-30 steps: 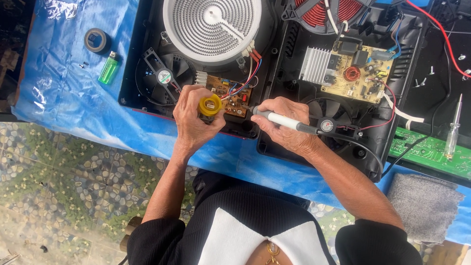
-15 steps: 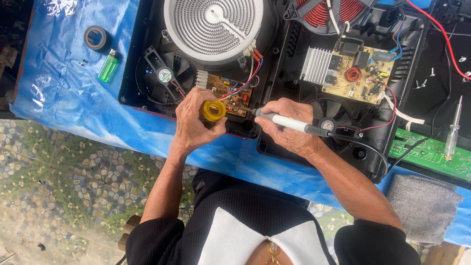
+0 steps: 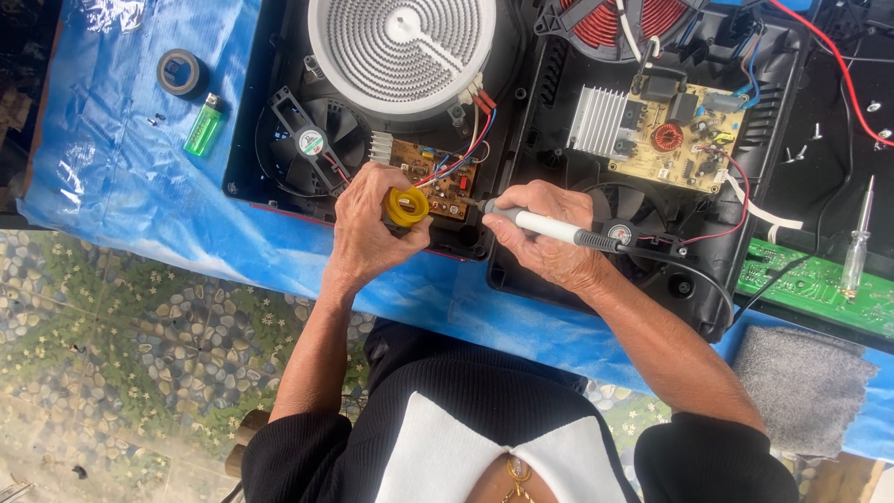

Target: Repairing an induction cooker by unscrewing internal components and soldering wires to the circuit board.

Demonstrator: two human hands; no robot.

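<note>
Two hands are at work over the brown circuit board (image 3: 436, 179) inside the left opened cooktop (image 3: 279, 177), which lies on the blue-sheeted surface (image 3: 121, 196). My left hand (image 3: 368, 228) has its grip closed around a small yellow spool of solder (image 3: 407, 206), held just above the board's near edge, thumb and fingers wrapped about its sides. My right hand (image 3: 540, 237) is clamped like a pen-hold on a white-handled soldering iron (image 3: 549, 226), its tip pointing left toward the board's right edge, close to the spool; whether the tip touches the board I cannot tell. Coloured wires (image 3: 466, 154) rise from the board toward the white spiral heating element (image 3: 402, 51), and a black fan (image 3: 312, 144) sits to the board's left. I judge the risks to be these: the hot tip is near those wires and near my left fingers, so a slip of either hand could scorch insulation or skin; the iron's black cord (image 3: 689, 270) trails across the second cooktop (image 3: 670, 186) and could snag and jerk the tip aside. Further out, a green lighter (image 3: 203, 130) and a roll of dark tape (image 3: 179, 72) lie to the left, a green board (image 3: 810, 284) and a screwdriver (image 3: 857, 237) to the right, with a grey cloth (image 3: 801, 382) nearer me.
</note>
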